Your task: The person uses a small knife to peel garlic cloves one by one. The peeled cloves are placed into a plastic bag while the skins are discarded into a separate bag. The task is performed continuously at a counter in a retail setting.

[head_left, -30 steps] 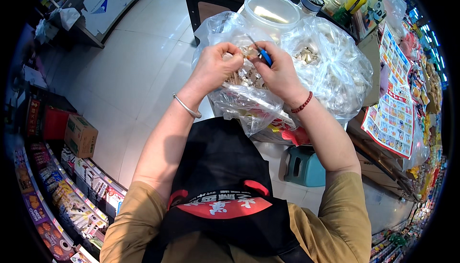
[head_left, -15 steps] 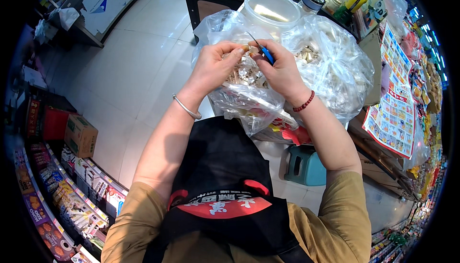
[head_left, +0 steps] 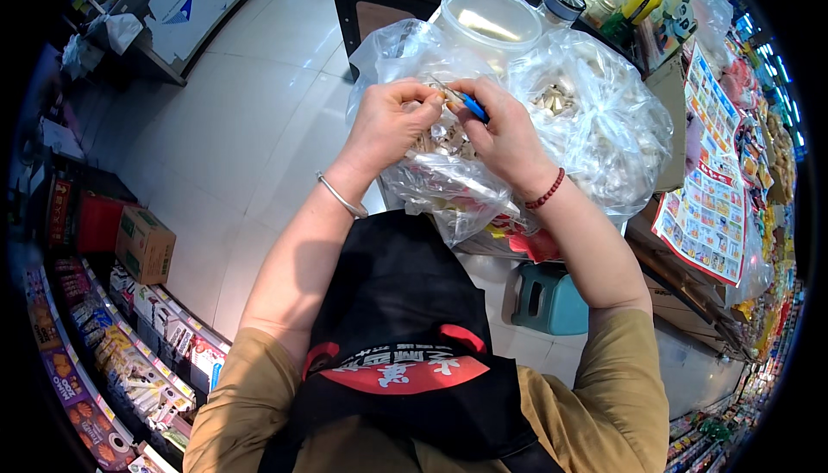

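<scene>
Upper centre of the frame: left hand [head_left: 392, 125] and right hand [head_left: 502, 126] close together above an open clear bag [head_left: 457, 187] of pale, papery pieces [head_left: 443, 140].
Left hand: fingers curled, thumb and forefinger pinched, apparently on a small piece [head_left: 443, 96] at the fingertips; mostly hidden, its kind cannot be told.
Right hand: closed round a blue-handled knife [head_left: 474, 108], thin blade pointing up and left, near the left fingertips.
Step in hand: judging by the blade's place, paring or trimming the small piece.
Blade's next move: calls for a steady pinch and a short stroke, edge clear of the left fingertips.
Bag right of centre: second clear bag [head_left: 623, 156], bunched, more pale pieces showing.
Tub at upper centre: round translucent tub [head_left: 483, 52], just beyond the hands.
</scene>
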Demonstrator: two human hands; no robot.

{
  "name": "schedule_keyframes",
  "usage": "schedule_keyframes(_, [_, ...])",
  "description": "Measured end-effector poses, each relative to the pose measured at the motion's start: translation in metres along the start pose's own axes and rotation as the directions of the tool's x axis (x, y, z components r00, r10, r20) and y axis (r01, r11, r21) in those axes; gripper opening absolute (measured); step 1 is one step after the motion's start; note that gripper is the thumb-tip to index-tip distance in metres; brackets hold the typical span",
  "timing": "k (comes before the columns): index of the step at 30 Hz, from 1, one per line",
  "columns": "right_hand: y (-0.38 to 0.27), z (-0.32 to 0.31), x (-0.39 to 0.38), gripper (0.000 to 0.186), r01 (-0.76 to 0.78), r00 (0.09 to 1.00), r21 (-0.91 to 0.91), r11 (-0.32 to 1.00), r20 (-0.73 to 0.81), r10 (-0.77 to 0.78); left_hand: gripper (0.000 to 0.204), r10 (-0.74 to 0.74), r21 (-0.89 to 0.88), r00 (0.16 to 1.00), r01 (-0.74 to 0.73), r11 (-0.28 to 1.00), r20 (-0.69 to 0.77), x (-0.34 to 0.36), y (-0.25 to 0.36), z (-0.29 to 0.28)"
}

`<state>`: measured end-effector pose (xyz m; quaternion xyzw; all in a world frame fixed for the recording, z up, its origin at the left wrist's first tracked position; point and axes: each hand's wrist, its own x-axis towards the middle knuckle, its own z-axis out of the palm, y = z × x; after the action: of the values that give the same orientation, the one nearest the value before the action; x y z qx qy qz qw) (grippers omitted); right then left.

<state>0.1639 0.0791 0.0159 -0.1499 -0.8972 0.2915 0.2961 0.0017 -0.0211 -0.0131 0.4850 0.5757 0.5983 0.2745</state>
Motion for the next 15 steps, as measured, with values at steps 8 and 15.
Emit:
schedule_keyframes(8, [-0.001,0.005,-0.002,0.026,-0.099,0.981,0.087,0.991,-0.156,0.112,0.016,0.003,0.007,1.0,-0.003,1.0,-0.027,-0.001,0.002,0.003])
schedule_keyframes(15, [0.005,0.002,-0.002,0.029,-0.124,0.981,0.318,0.94,-0.103,0.164,0.019,-0.127,-0.026,0.992,0.126,0.992,-0.028,0.0,0.007,0.007])
